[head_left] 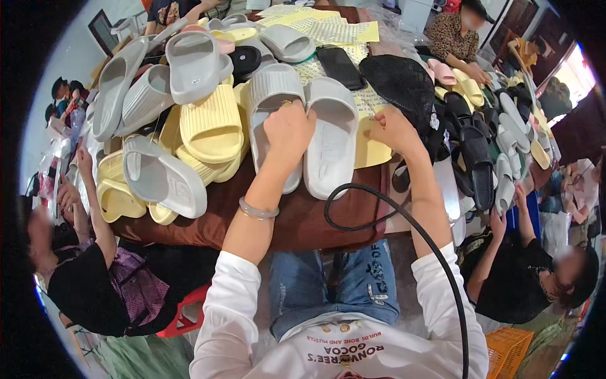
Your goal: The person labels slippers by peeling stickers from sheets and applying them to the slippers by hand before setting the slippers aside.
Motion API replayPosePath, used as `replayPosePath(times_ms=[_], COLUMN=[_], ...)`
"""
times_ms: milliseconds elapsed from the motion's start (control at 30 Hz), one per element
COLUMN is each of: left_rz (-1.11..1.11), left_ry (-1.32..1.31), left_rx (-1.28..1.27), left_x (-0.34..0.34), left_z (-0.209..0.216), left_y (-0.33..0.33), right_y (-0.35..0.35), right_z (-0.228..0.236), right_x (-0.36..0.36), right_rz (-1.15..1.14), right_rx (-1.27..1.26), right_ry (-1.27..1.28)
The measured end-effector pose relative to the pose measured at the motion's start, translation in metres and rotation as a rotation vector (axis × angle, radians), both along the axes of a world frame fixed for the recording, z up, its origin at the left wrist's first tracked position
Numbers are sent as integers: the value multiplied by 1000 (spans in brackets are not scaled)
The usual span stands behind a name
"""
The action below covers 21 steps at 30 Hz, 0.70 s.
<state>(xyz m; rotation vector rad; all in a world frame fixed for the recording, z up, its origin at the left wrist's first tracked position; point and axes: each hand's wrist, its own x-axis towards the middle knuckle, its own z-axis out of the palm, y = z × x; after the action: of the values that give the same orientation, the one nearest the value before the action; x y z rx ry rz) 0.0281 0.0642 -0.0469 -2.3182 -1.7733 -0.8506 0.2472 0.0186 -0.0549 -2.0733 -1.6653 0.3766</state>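
A pair of light grey slide slippers lies side by side before me, the left slipper (276, 85) and the right slipper (331, 142). My left hand (289, 131) is closed at the left slipper's strap opening, with the thumb toward the right slipper. Its fingertips are partly hidden. To the right, my right hand (396, 129) has its fingers pinched together over a yellow sheet of small labels (371, 151). Whatever is between those fingers, if anything, is too small to make out.
Piled grey and yellow slippers (211, 126) crowd the left of the brown-covered table (284, 221). A black phone (341, 67) and black mesh item (399, 88) lie beyond my right hand. A black cable (429, 246) loops by my right arm. Black slippers (475, 148) and co-workers flank me.
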Motion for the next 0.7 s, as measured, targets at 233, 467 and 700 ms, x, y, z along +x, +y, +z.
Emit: replayPosePath(times_ms=[233, 467, 700], left_rz=[-36, -21, -41], left_ry=[-28, 30, 38], left_rx=[-55, -30, -26], left_x=[-1, -1, -1], left_z=[1, 4, -1], left_y=[-1, -3, 0], right_y=[-3, -15, -4], right_z=[1, 13, 17], right_x=[17, -16, -13], right_rz=[195, 24, 56], right_rx=[-128, -104, -354], right_ry=[114, -271, -38])
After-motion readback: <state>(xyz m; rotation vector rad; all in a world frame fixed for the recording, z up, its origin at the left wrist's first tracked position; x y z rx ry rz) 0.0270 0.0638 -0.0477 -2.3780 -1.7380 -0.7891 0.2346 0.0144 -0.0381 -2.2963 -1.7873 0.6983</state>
